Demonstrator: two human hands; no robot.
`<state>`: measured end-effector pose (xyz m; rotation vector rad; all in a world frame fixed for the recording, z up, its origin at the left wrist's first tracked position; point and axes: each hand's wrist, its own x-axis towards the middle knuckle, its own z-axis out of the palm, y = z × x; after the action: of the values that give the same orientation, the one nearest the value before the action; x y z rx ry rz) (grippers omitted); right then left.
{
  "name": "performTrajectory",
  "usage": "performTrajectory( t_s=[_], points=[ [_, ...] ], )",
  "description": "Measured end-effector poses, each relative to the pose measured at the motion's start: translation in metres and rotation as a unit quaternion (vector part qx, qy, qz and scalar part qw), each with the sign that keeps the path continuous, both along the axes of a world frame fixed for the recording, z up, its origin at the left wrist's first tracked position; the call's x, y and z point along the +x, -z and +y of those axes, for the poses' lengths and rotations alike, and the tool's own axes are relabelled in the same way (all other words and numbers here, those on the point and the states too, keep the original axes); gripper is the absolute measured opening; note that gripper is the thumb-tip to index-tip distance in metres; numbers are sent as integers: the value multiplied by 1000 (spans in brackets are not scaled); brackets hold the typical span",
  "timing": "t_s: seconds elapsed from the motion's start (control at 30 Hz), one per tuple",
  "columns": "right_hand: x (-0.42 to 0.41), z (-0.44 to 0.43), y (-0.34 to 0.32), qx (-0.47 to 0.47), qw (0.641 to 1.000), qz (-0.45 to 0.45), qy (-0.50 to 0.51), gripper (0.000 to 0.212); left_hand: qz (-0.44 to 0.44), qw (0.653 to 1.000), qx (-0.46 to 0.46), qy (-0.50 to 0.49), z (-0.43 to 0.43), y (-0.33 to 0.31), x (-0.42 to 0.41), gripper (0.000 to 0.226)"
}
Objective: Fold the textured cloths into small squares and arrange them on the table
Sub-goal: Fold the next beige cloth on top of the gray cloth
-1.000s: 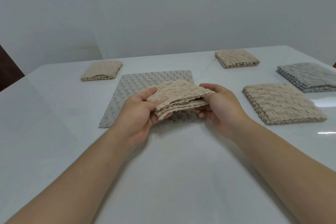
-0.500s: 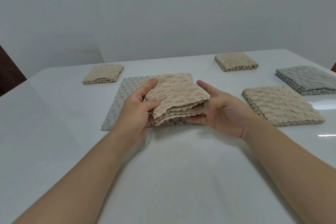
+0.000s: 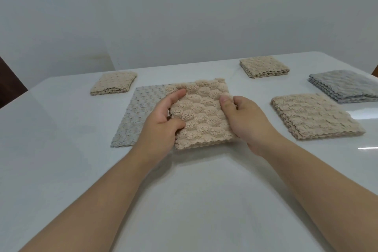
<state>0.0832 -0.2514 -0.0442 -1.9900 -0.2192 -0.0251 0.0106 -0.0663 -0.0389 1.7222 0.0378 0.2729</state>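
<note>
Left hand point(image 3: 161, 127) and right hand point(image 3: 248, 122) pinch folded beige fleecy cloth square point(image 3: 201, 115) by its side edges, over flat grey textured cloth point(image 3: 139, 114). Light, limp. Fingers beneath hidden, probably supporting. Clamp all layers.

bare table point(image 3: 194, 200) near, folded cloths point(image 3: 315, 116) right

white table point(image 3: 61, 149) | flat grey cloth point(image 3: 139, 116) | folded cloths point(image 3: 315, 116) (three beige, one grey)

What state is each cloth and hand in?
Held beige cloth: folded, gripped at both sides.
Large grey cloth: unfolded, lying flat.
Far-left beige cloth: folded.
Far-right beige cloth: folded.
Near-right beige cloth: folded.
Small grey cloth: folded.
Left hand: grips held beige cloth.
Right hand: grips held beige cloth.
</note>
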Motion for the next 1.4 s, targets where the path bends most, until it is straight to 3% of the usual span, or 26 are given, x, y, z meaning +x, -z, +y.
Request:
performTrajectory(
  t_s=[0.17,0.3,0.5,0.57,0.67,0.77,0.83,0.87,0.97,1.07,1.17,1.4],
  points=[
    [-5,-1,0,-84,993,-78,16,38,-11,1000,12,2,0,5,2,69],
    [-7,0,-3,-72,992,-106,21,39,-32,999,33,-10,1,7,3,68],
    [-7,5,-4,-43,996,-72,8,37,-25,999,24,-18,0,7,4,69],
    [-8,7,-5,-44,996,-82,9,36,-29,999,17,-28,-1,8,6,77],
    [-12,11,-4,-30,995,-96,5,34,8,995,-70,-71,-3,7,11,97],
    [-16,16,-3,-20,994,-108,0,32,72,967,-222,-102,-4,1,12,73],
    [-17,19,-2,-13,993,-118,-5,31,91,955,-272,-75,-6,-2,12,41],
    [-18,20,-2,-11,993,-120,-7,31,96,954,-276,-72,-6,-2,11,37],
    [-21,24,-1,-10,993,-119,-13,30,80,965,-209,-137,-3,4,14,40],
    [-22,26,0,-10,994,-107,-13,30,18,975,-28,-222,2,12,18,47],
    [-22,28,1,-21,995,-95,-4,32,-29,955,126,-267,1,12,16,44],
    [-20,27,0,-17,997,-77,7,33,-80,946,170,-263,-1,6,16,33]
  ],
)
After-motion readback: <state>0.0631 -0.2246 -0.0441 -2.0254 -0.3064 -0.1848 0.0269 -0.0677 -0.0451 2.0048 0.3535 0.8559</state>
